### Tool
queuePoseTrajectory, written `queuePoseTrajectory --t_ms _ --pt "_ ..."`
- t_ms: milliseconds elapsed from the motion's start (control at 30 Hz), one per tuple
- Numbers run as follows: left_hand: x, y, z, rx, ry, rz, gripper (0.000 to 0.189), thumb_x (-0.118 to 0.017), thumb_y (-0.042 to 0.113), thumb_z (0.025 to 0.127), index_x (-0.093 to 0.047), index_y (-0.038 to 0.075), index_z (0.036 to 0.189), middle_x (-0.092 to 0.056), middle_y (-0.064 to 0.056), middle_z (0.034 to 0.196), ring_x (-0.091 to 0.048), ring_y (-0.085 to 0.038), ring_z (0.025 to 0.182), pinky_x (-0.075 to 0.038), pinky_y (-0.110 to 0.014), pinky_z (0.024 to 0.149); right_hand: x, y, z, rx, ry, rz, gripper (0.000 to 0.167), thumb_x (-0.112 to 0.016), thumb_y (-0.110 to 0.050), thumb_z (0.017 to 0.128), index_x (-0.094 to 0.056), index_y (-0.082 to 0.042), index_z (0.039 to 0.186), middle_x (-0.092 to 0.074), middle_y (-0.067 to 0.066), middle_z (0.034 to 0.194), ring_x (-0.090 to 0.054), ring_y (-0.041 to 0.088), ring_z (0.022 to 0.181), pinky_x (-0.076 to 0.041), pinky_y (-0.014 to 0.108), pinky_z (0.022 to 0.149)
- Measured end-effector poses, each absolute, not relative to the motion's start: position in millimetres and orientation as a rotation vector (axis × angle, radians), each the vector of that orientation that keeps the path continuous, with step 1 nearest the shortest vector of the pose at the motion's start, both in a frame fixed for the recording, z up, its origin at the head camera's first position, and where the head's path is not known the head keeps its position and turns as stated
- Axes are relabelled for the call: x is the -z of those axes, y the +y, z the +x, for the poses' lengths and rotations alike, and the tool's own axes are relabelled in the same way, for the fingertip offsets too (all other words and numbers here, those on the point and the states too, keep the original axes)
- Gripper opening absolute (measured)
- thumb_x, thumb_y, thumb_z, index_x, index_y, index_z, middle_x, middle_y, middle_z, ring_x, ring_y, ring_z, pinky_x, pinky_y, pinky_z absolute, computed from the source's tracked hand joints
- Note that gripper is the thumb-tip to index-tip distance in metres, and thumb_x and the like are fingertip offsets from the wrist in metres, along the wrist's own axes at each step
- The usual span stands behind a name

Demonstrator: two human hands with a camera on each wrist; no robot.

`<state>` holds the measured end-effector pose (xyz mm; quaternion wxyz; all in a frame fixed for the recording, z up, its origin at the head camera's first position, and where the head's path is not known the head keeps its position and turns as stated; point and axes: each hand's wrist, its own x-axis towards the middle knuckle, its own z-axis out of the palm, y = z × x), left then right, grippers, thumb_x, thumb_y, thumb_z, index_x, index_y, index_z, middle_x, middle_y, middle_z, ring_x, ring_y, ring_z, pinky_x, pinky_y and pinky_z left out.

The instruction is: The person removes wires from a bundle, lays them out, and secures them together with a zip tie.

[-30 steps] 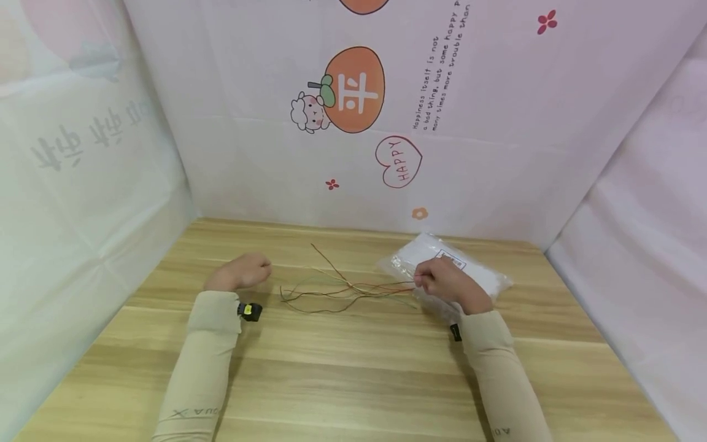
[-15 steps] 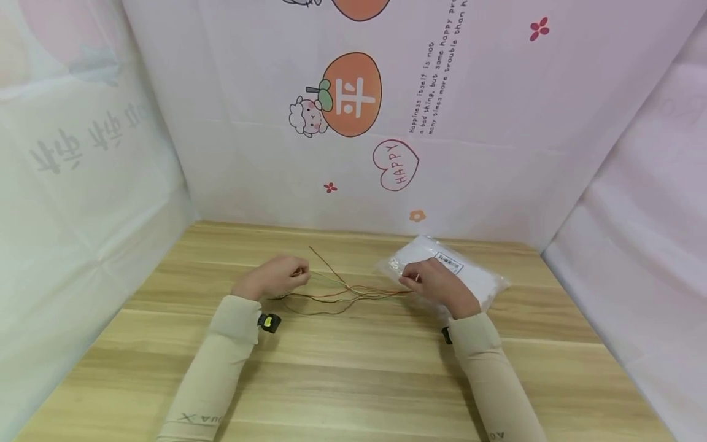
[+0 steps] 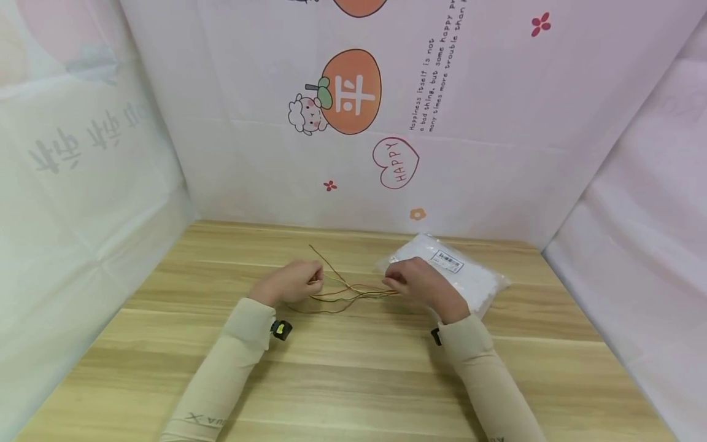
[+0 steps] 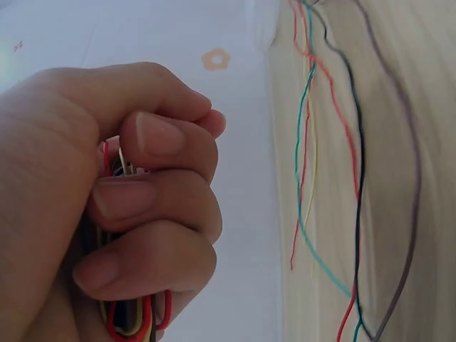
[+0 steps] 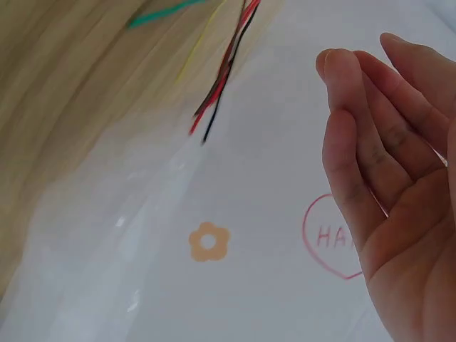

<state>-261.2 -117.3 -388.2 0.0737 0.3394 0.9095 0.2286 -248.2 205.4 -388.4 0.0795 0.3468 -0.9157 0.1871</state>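
Thin coloured wires (image 3: 375,293) lie crossed on the table between my two hands. My left hand (image 3: 295,282) is at their left ends. In the left wrist view its fingers curl round a bundle of wires (image 4: 148,317), with red and yellow loops showing under the little finger; the middle of the bundle is hidden in the palm. A black wire (image 4: 360,164) and several others run past that hand. My right hand (image 3: 420,282) is over the right wire ends. The right wrist view shows its fingers loosely bent, holding nothing, apart from the red and black wire tips (image 5: 206,128).
Behind and under my right hand lies a clear plastic packet (image 3: 469,276) with white contents and a barcode label (image 3: 447,261). Printed cloth (image 3: 248,166) hangs along the back of the wooden table (image 3: 353,380) and both sides.
My left hand has moved right, over the left ends of the loose wires. The right hand has shifted a little left along the wires. The packet has stayed in place.
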Motion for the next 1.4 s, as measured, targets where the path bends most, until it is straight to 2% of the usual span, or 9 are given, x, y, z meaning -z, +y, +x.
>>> queuePoseTrajectory --t_ms 300,500,767,933,1067,1167,1333,1400 --pt "400 -98 -259 -0.607 2.706 1.136 0.019 -0.061 0.008 0.093 -0.047 0.014 0.082 -0.041 0.007 0.071 -0.038 -0.007 0.064 -0.033 -0.022 0.061 385 174 -237 -0.586 -2.669 1.220 0.008 -0.074 -0.011 0.099 -0.078 -0.006 0.094 -0.074 -0.003 0.082 -0.060 0.001 0.071 -0.055 0.021 0.067" --pt "401 -85 -254 -0.606 2.712 1.151 0.019 -0.064 0.005 0.090 -0.050 0.013 0.080 -0.043 0.006 0.071 -0.040 -0.008 0.065 -0.033 -0.023 0.062 385 160 -230 -0.534 -2.617 1.295 0.007 -0.074 -0.010 0.099 -0.079 -0.006 0.097 -0.077 0.000 0.088 -0.065 0.002 0.074 -0.055 0.018 0.069" --pt "401 -70 -245 -0.566 2.707 1.143 0.019 -0.066 0.010 0.099 -0.057 0.014 0.084 -0.045 0.007 0.069 -0.041 -0.007 0.061 -0.034 -0.023 0.059 391 146 -224 -0.487 -2.546 1.321 0.006 -0.074 -0.012 0.100 -0.079 -0.009 0.100 -0.079 0.000 0.093 -0.070 0.006 0.080 -0.058 0.021 0.074" --pt "401 -67 -242 -0.529 2.710 1.212 0.016 -0.066 0.013 0.099 -0.058 0.016 0.086 -0.046 0.008 0.070 -0.042 -0.006 0.062 -0.034 -0.022 0.059 394 141 -222 -0.504 -2.551 1.327 0.006 -0.072 -0.011 0.100 -0.078 -0.009 0.099 -0.079 0.001 0.093 -0.071 0.008 0.082 -0.058 0.022 0.075" --pt "403 -67 -241 -0.553 2.687 1.246 0.015 -0.059 0.017 0.104 -0.058 0.017 0.088 -0.045 0.009 0.070 -0.041 -0.005 0.062 -0.034 -0.022 0.060 395 142 -223 -0.508 -2.577 1.302 0.006 -0.072 -0.008 0.099 -0.078 -0.008 0.098 -0.076 0.000 0.088 -0.066 0.006 0.077 -0.056 0.020 0.072" --pt "403 -69 -242 -0.572 2.668 1.232 0.026 -0.049 0.025 0.111 -0.062 0.016 0.091 -0.046 0.008 0.069 -0.042 -0.005 0.061 -0.038 -0.024 0.060 396 150 -228 -0.529 -2.599 1.280 0.007 -0.071 -0.007 0.097 -0.077 -0.009 0.094 -0.072 -0.003 0.082 -0.058 0.002 0.071 -0.052 0.017 0.066" --pt "401 -74 -244 -0.561 2.674 1.213 0.034 -0.040 0.022 0.115 -0.065 0.011 0.094 -0.049 0.006 0.075 -0.051 -0.010 0.072 -0.050 -0.035 0.076 395 171 -238 -0.628 -2.634 1.205 0.012 -0.071 -0.003 0.093 -0.072 -0.012 0.085 -0.066 -0.005 0.075 -0.052 -0.002 0.066 -0.048 0.017 0.061" --pt "400 -76 -245 -0.550 2.669 1.215 0.032 -0.039 0.020 0.115 -0.067 0.009 0.102 -0.050 0.005 0.076 -0.053 -0.011 0.074 -0.051 -0.037 0.082 395 176 -240 -0.647 -2.645 1.188 0.012 -0.071 -0.003 0.094 -0.071 -0.012 0.086 -0.067 -0.005 0.076 -0.054 -0.001 0.066 -0.050 0.018 0.061"
